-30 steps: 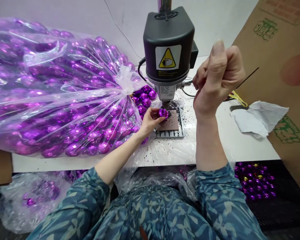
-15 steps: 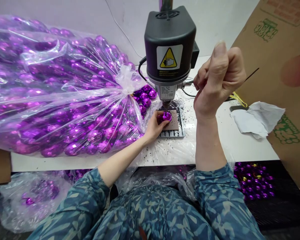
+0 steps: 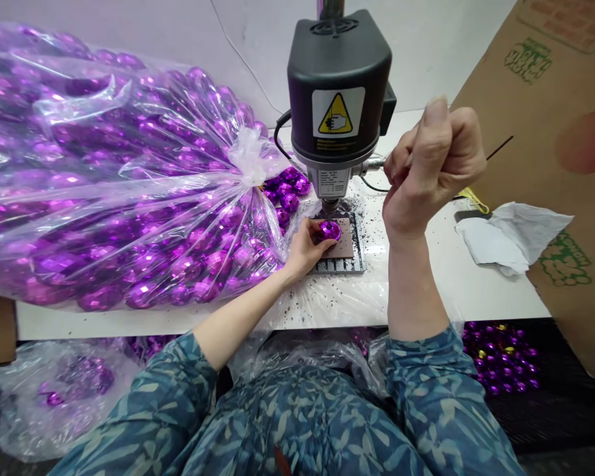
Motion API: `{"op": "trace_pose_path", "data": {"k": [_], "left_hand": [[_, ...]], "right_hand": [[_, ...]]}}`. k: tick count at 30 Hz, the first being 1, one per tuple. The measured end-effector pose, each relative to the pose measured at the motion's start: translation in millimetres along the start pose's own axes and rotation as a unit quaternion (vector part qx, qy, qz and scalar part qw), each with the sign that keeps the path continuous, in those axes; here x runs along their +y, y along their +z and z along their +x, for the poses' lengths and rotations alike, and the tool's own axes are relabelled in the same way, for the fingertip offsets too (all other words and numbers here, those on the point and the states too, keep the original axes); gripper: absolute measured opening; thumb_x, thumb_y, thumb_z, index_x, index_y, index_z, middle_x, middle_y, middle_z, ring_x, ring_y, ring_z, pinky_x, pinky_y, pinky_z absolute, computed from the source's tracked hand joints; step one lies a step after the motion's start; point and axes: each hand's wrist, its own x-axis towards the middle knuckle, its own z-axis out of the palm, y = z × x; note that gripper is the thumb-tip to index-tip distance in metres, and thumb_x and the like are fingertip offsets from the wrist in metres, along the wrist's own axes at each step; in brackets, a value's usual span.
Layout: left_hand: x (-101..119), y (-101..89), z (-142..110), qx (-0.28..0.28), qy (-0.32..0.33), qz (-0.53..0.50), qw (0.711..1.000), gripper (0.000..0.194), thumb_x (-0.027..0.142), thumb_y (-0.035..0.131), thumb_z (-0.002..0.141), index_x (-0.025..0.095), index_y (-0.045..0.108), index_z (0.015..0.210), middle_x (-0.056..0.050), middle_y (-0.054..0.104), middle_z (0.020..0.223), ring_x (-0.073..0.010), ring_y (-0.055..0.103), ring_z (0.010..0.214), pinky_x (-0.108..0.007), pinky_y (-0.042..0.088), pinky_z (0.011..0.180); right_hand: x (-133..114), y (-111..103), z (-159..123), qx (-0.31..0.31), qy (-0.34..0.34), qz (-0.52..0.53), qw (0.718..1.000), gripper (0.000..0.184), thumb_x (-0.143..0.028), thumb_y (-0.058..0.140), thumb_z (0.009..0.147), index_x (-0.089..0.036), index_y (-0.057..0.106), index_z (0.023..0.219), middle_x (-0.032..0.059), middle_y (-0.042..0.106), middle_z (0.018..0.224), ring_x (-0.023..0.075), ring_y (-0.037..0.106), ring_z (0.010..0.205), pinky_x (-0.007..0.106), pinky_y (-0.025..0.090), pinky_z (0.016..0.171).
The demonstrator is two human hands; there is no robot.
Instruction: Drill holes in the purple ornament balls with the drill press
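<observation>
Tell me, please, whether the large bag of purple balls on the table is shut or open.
Shut: the large bag narrows at its neck into a tightly gathered white bunch. What fastens it is too small to tell.

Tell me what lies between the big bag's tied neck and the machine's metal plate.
In the head view: loose purple balls, some clear plastic, then the left hand, holding another purple ball over the plate.

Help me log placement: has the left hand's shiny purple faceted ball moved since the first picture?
Yes: the ball has shifted rightward, judged against the flat pinkish-brown square board.
</observation>
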Motion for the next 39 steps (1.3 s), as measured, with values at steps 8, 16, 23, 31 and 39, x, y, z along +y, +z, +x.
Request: {"op": "trace_pose_path", "data": {"k": [8, 16, 23, 31, 39], "left_hand": [[-9, -2.4, 1, -0.005, 0.006, 0.008, 1.000, 0.044, 0.024, 0.089, 0.073, 0.023, 0.053, 0.097, -0.007, 0.070, 0.114, -0.0267, 0.069, 0.111, -0.049, 0.056, 0.102], [-8, -0.3, 1, -0.009, -0.004, -0.026, 1.000, 0.045, 0.021, 0.088, 0.071, 0.024, 0.048, 0.092, -0.007, 0.070, 0.118, -0.0249, 0.070, 0.111, -0.047, 0.056, 0.103], [-1, -0.1, 0, -0.002, -0.008, -0.013, 1.000, 0.047, 0.020, 0.088, 0.070, 0.024, 0.046, 0.089, -0.006, 0.070, 0.112, -0.0247, 0.069, 0.105, -0.046, 0.058, 0.096], [-1, 1.1, 1, 0.003, -0.013, -0.001, 1.000, 0.044, 0.022, 0.087, 0.072, 0.024, 0.048, 0.093, -0.006, 0.068, 0.112, -0.0241, 0.067, 0.108, -0.043, 0.055, 0.096], [43, -21.8, -76, -0.101, 0.094, 0.157, 0.978, 0.027, 0.029, 0.078, 0.078, 0.024, 0.061, 0.098, -0.005, 0.065, 0.093, -0.0229, 0.062, 0.086, -0.040, 0.053, 0.079]], "right_hand": [[12, -10, -17, 0.013, -0.066, 0.095, 0.993, 0.060, -0.046, 0.066, 0.092, -0.019, 0.024, 0.058, -0.0074, 0.016, 0.047, 0.0021, 0.023, 0.038, 0.026, 0.018, 0.042], [28, -19, -31, 0.031, -0.098, 0.102, 0.989, 0.060, -0.040, 0.066, 0.090, -0.017, 0.023, 0.056, -0.0075, 0.016, 0.045, 0.0015, 0.024, 0.037, 0.022, 0.019, 0.042], [46, -27, -41, 0.033, -0.172, 0.109, 0.978, 0.056, -0.028, 0.063, 0.088, -0.017, 0.019, 0.055, -0.0085, 0.019, 0.039, 0.0031, 0.021, 0.032, 0.023, 0.015, 0.036], [17, -6, -12, 0.042, -0.089, 0.065, 0.993, 0.062, -0.042, 0.065, 0.093, -0.020, 0.021, 0.056, -0.0083, 0.023, 0.043, 0.0027, 0.027, 0.035, 0.025, 0.017, 0.039], [7, 16, 28, -0.001, -0.001, 0.054, 0.999, 0.057, -0.069, 0.065, 0.072, -0.026, 0.029, 0.060, -0.0120, 0.027, 0.043, 0.0040, 0.021, 0.034, 0.029, 0.018, 0.039]]}}
